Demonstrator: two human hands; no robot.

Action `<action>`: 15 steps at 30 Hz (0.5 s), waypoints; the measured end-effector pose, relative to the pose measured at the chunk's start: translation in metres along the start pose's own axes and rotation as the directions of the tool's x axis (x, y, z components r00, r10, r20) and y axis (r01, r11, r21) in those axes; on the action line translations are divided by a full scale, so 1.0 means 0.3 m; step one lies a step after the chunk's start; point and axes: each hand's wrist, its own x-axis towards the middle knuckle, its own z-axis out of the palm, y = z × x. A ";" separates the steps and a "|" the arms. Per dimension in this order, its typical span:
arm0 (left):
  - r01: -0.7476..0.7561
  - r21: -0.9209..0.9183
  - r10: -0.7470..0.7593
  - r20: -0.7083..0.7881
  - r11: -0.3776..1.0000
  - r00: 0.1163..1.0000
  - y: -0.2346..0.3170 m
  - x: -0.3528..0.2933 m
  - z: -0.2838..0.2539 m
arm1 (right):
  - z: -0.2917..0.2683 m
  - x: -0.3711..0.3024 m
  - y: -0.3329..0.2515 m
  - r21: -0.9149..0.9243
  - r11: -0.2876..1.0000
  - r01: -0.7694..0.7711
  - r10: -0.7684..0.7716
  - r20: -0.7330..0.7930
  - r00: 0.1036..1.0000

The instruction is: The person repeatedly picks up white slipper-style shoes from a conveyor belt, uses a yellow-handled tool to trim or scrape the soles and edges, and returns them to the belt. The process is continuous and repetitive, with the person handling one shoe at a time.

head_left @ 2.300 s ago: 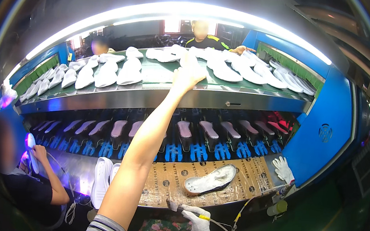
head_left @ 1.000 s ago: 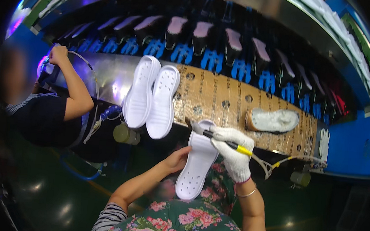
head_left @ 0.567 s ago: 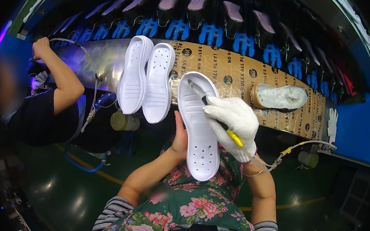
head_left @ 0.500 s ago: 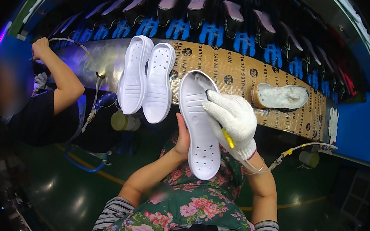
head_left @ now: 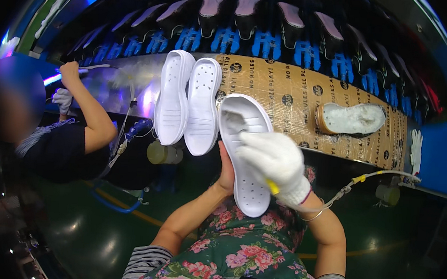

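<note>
My left hand [head_left: 226,172], bare, grips a white shoe sole [head_left: 253,197] by its left edge and holds it tilted in front of the bench. The sole has a raised rim, a ribbed middle and small holes at its near end. In my right hand [head_left: 274,162], in a white knit glove, is a brush fed by a thin hose; its yellow part [head_left: 272,186] shows below the fingers. The brush tip is blurred over the sole's far end, inside the rim, where a greyish wet-looking patch shows. Two more white soles, a left one [head_left: 173,99] and a right one [head_left: 203,106], lie side by side.
Brown cardboard [head_left: 300,103] covers the bench, bearing a tan-sided, white-crusted sole-shaped piece [head_left: 354,118]. The clear hose [head_left: 345,190] runs right. A white glove [head_left: 416,149] hangs there. Pink-topped shoe forms [head_left: 247,7] on blue holders line the back. A co-worker's arm [head_left: 92,108] is left.
My right hand has drawn the brush slightly nearer and is blurred by motion. The whole bench has shifted right in view. At left, the co-worker's raised hand has moved.
</note>
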 end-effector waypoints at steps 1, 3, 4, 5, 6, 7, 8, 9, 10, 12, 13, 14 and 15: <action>0.018 -0.014 -0.018 -0.008 1.000 1.000 -0.008 0.001 -0.071 | 0.012 -0.011 -0.026 -0.044 0.999 0.031 -0.026 0.110 0.994; -0.020 0.103 0.020 0.000 0.994 1.000 0.040 -0.021 -0.031 | 0.012 -0.034 -0.027 0.123 0.992 0.012 -0.029 0.143 0.989; -0.065 0.193 0.062 0.020 0.979 0.998 0.065 -0.038 -0.007 | -0.007 -0.038 -0.011 0.260 0.964 -0.056 0.010 0.174 0.985; -0.087 0.129 0.093 -0.044 0.988 0.995 0.068 -0.033 0.033 | -0.010 -0.043 0.015 0.347 0.935 -0.069 0.044 0.079 0.996; -0.123 0.054 0.123 0.003 0.991 0.992 0.074 -0.014 0.035 | -0.023 -0.022 0.020 0.299 0.948 -0.107 0.112 0.002 0.994; -0.142 0.063 0.142 0.009 0.988 0.990 0.085 -0.005 0.041 | -0.012 -0.027 0.025 0.220 0.972 -0.083 0.090 -0.024 0.996; -0.162 0.073 0.161 0.025 0.984 0.987 0.094 0.009 0.050 | -0.005 -0.029 0.031 0.131 0.990 -0.054 0.062 -0.052 0.997; -0.138 0.139 0.143 -0.028 0.981 0.989 0.103 0.009 0.048 | 0.002 -0.037 0.012 0.089 0.996 -0.017 0.018 -0.008 1.000; -0.111 0.203 0.129 -0.081 0.973 0.988 0.114 0.006 0.044 | 0.009 -0.049 -0.019 0.049 0.999 0.022 -0.024 0.038 0.999; -0.113 0.013 0.112 0.056 0.993 0.992 0.135 0.010 0.037 | 0.041 -0.071 -0.047 0.152 0.988 0.035 -0.042 0.045 0.998; -0.121 -0.060 0.131 0.220 0.991 0.967 0.142 0.032 0.020 | 0.017 -0.072 -0.034 0.275 0.961 -0.014 -0.012 0.093 0.996; -0.111 -0.127 0.151 0.374 0.986 0.915 0.146 0.039 0.009 | -0.014 -0.067 -0.019 0.394 0.917 -0.068 0.014 0.138 0.990; -0.106 -0.197 0.136 0.147 0.975 0.980 0.144 0.032 0.018 | -0.021 -0.069 0.002 0.443 0.888 -0.119 0.072 0.121 0.990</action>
